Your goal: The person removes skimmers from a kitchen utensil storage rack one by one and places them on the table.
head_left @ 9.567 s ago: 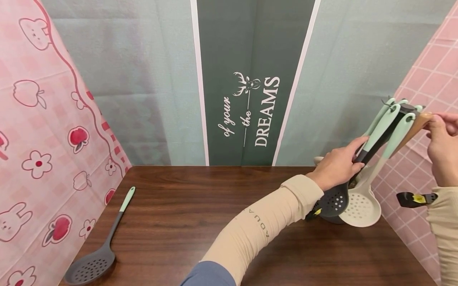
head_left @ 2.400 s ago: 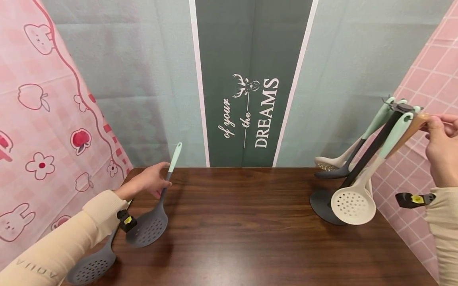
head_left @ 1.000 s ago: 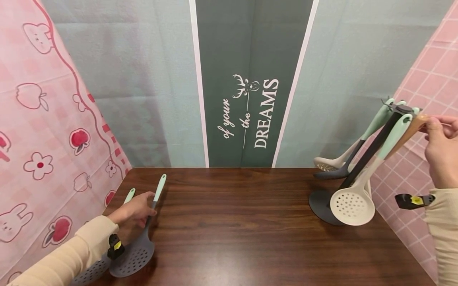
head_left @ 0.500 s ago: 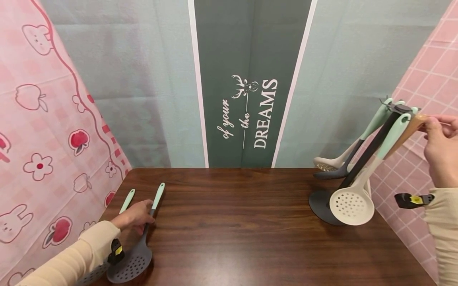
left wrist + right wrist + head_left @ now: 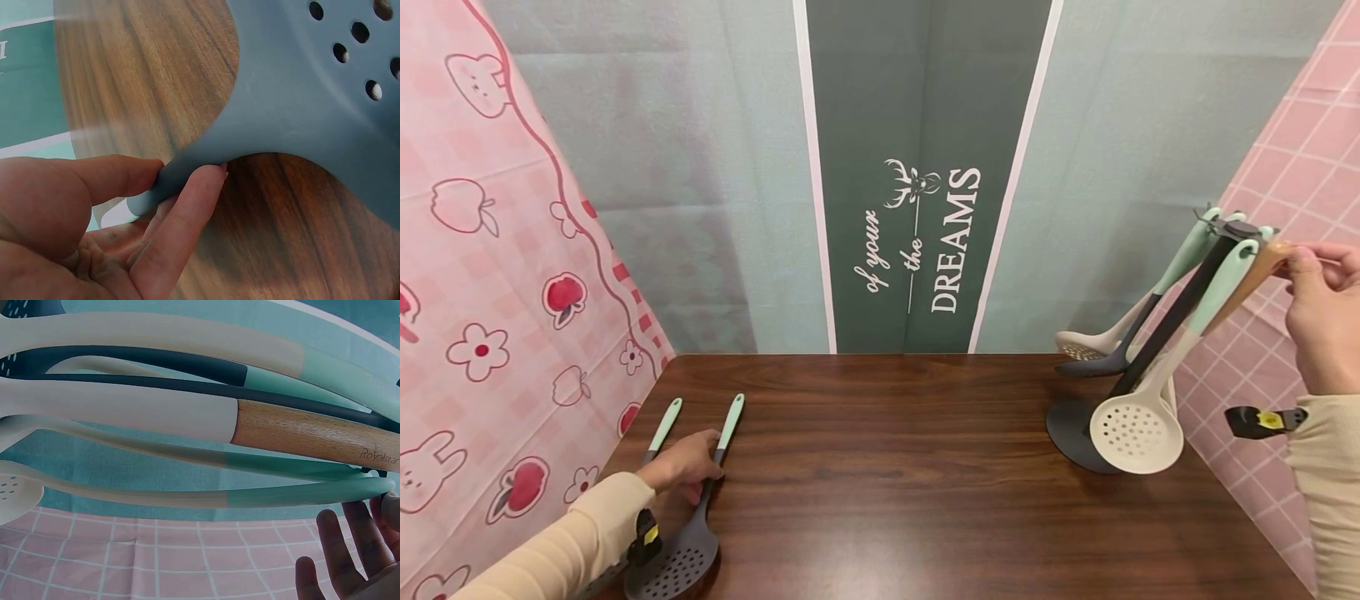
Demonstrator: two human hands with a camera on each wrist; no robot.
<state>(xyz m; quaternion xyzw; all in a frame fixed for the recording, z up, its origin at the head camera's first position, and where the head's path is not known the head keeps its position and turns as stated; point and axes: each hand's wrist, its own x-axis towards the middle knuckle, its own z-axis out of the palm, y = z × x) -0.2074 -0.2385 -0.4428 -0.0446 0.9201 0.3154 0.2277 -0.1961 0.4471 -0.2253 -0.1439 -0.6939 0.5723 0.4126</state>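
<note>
In the head view my left hand (image 5: 688, 467) pinches the neck of a grey skimmer (image 5: 679, 560) with a mint handle, low at the table's left side. The left wrist view has thumb and fingers around the neck of this skimmer (image 5: 281, 112). Another grey skimmer (image 5: 664, 425) lies to its left, mostly hidden behind my forearm. At far right my right hand (image 5: 1326, 312) holds the end of a wooden-handled utensil (image 5: 300, 428) on the black utensil stand (image 5: 1078, 437), thumb at the handle's tip. Its other fingers (image 5: 340, 550) are spread beside a mint handle.
From the stand hang a white skimmer (image 5: 1138, 433), a grey utensil (image 5: 1101, 365) and other mint-handled tools. The brown wooden table (image 5: 895, 467) lies between the hands. Patterned pink cloths flank it left and right; a grey-green curtain (image 5: 715, 208) is behind.
A grey mint-handled skimmer has gone from the stand to the table's left side, carried by my left hand and lowered beside the other skimmer. My right hand has stayed at the stand.
</note>
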